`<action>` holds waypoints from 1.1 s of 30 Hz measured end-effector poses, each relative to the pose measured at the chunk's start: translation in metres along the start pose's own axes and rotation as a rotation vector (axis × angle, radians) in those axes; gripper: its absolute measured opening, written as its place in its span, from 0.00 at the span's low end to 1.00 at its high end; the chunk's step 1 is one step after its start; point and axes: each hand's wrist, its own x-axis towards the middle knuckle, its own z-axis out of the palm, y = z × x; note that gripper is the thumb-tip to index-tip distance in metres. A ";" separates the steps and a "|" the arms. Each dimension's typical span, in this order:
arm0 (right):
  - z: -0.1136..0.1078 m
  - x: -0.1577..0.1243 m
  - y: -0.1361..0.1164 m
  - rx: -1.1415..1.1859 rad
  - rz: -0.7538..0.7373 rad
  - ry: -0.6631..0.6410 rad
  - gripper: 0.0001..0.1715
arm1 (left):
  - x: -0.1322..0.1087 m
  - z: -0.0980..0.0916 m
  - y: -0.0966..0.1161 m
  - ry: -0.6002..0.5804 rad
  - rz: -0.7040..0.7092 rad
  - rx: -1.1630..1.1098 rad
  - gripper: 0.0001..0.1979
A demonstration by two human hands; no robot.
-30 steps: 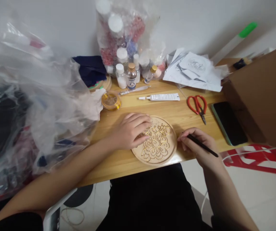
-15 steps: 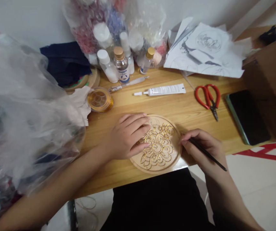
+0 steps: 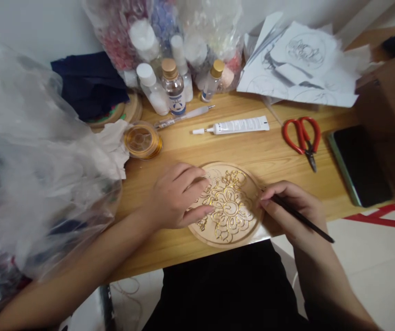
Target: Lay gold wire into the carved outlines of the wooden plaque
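Note:
A round wooden disc [image 3: 226, 242] with a raised rim lies near the table's front edge. Its face carries a gold wire flower pattern [image 3: 231, 208], with thin drawn lines at the upper part. My left hand [image 3: 180, 195] rests over the disc's left side, fingers spread and slightly bent, covering some of the pattern. At the right rim, my right hand [image 3: 292, 209] pinches a slim black pen-like tool [image 3: 304, 221]. The tool slants back over the hand, and its working tip is too small to make out.
Behind the disc lie a white tube [image 3: 242, 125], a spool of gold wire [image 3: 142, 140], a pen [image 3: 186, 116] and red-handled cutters [image 3: 302, 135]. A phone [image 3: 359, 165] sits at right. Small bottles [image 3: 174, 87] and drawings [image 3: 297, 64] stand behind; plastic bags [image 3: 45, 151] fill the left.
The disc has turned counterclockwise under my left hand, its lower leaf swinging right. My right hand still holds the black tool by the rim. The whole view has shifted slightly.

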 end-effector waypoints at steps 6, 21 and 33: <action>0.001 0.005 0.000 0.008 -0.002 -0.041 0.02 | 0.002 0.002 0.003 0.045 -0.021 0.122 0.05; 0.001 0.013 -0.007 -0.005 0.029 -0.077 0.03 | 0.002 0.001 0.002 -0.020 0.008 0.044 0.07; 0.002 0.013 -0.007 -0.023 0.019 -0.083 0.03 | 0.002 0.001 0.001 -0.015 0.019 0.052 0.08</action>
